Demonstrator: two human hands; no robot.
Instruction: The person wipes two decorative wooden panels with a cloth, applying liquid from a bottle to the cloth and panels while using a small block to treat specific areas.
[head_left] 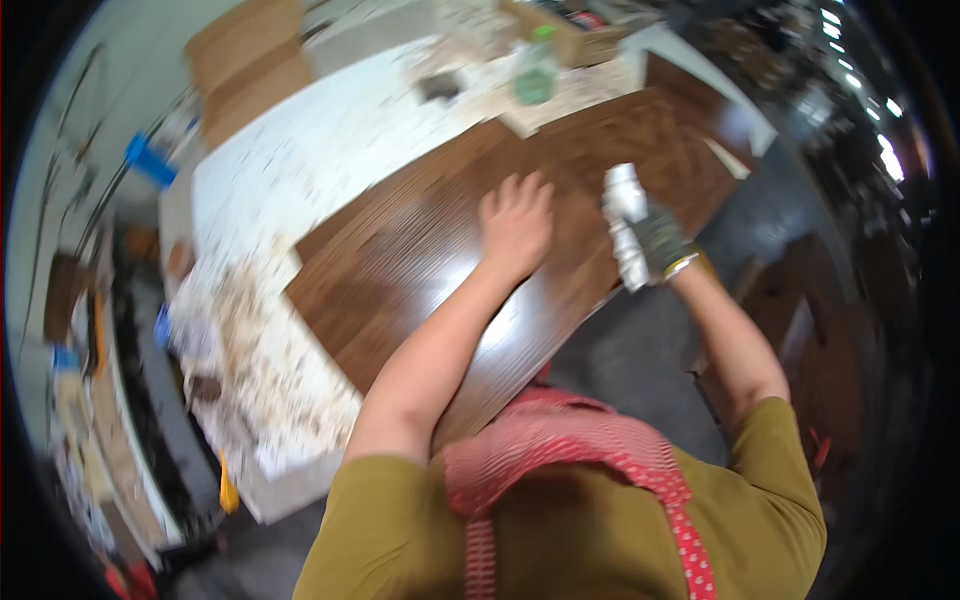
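Observation:
Dark brown wood-grain boards [420, 250] lie overlapping on a white table, and the top one juts past the table's near edge toward my body. My bare left hand [517, 222] rests flat on the top board, fingers spread. To its right, my right hand [662, 240], in a dark grey glove, grips a crumpled white cloth [626, 225] against the board's right part. Blur hides the exact finger positions of the gloved hand. More brown board [640, 140] extends beyond the cloth toward the far right.
The white table [310, 140] is smeared with brown stains on the left. At its far side are a green-tinted bottle [536, 72], a cardboard box [580, 40] and an open carton [245, 65]. A blue object [150, 160] is at the left. Dark brown panels [800, 340] stand at the right.

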